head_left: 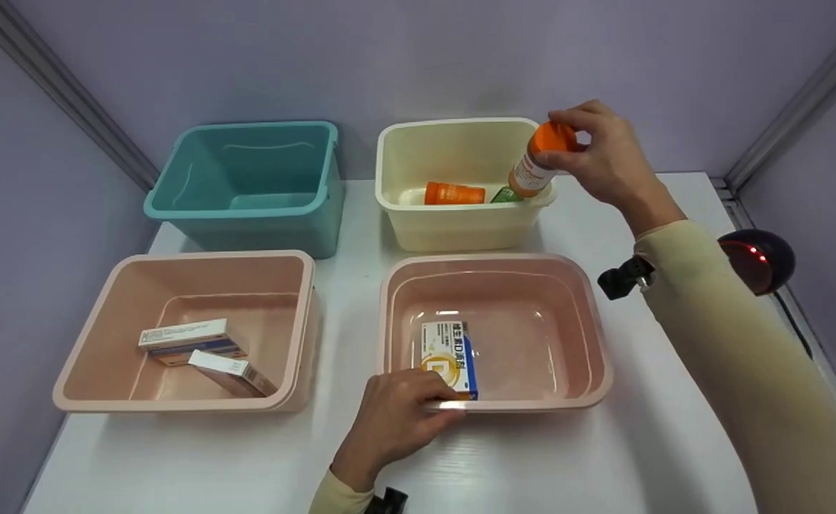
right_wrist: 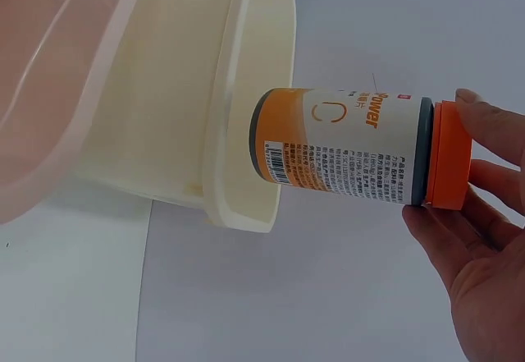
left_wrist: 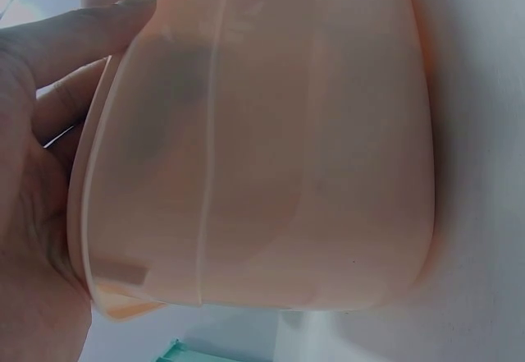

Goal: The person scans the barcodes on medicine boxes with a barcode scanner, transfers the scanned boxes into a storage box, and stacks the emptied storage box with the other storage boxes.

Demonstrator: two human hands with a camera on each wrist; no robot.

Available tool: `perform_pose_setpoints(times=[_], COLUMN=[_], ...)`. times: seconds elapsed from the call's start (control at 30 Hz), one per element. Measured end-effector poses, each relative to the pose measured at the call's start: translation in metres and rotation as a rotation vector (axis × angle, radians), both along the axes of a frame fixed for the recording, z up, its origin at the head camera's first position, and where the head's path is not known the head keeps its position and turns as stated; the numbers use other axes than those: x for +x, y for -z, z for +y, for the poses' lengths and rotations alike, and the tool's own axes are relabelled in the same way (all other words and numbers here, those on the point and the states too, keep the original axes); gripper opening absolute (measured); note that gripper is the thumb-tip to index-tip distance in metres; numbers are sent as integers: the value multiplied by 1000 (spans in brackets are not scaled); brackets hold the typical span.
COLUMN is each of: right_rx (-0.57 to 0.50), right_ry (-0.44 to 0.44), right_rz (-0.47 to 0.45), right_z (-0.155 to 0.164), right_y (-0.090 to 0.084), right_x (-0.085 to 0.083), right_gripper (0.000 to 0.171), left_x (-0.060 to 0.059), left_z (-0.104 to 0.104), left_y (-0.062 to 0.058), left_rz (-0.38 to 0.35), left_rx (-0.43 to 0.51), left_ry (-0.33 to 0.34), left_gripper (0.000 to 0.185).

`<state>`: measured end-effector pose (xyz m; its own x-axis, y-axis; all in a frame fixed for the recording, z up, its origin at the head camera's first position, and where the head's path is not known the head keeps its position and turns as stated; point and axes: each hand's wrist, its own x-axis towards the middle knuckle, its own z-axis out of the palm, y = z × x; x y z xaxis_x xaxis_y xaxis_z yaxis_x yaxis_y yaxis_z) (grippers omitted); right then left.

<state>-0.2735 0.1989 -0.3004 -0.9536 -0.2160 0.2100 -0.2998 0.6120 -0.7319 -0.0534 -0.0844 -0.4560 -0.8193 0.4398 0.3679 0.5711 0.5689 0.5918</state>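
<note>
My right hand [head_left: 603,160] pinches the orange cap of a white-and-orange bottle [head_left: 535,168] and holds it tilted over the right rim of the cream bin [head_left: 389,164]. In the right wrist view the bottle [right_wrist: 353,148] lies sideways beside the cream bin's corner [right_wrist: 246,132], with the fingers [right_wrist: 484,239] round its cap. My left hand [head_left: 403,414] grips the near rim of the right pink bin [head_left: 589,300]. Its fingers curl inside, against a blue, white and yellow box [head_left: 450,350]. The left wrist view shows the thumb [left_wrist: 82,25] on the bin's outer wall [left_wrist: 287,173].
An orange-capped container [head_left: 453,193] and a green item [head_left: 507,194] lie inside the cream bin. The left pink bin [head_left: 89,328] holds two boxes [head_left: 189,335]. A teal bin [head_left: 168,207] stands at the back left. A scanner with a red light [head_left: 757,260] sits by the right wall.
</note>
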Motion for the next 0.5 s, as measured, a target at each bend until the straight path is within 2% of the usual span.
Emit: perform_pose_setpoints(times=[0.23,0.5], right_rx=[33,58], right_ry=[7,20], right_rz=[18,-23], right_z=[-4,-13], right_y=[6,15], right_x=[-7,-19], right_gripper=[55,54], left_x=[0,1], left_z=[-1,0], left_y=[-1,-1], left_rz=[15,9], left_rx=[23,17], left_ry=[4,5], left_gripper=[10,11])
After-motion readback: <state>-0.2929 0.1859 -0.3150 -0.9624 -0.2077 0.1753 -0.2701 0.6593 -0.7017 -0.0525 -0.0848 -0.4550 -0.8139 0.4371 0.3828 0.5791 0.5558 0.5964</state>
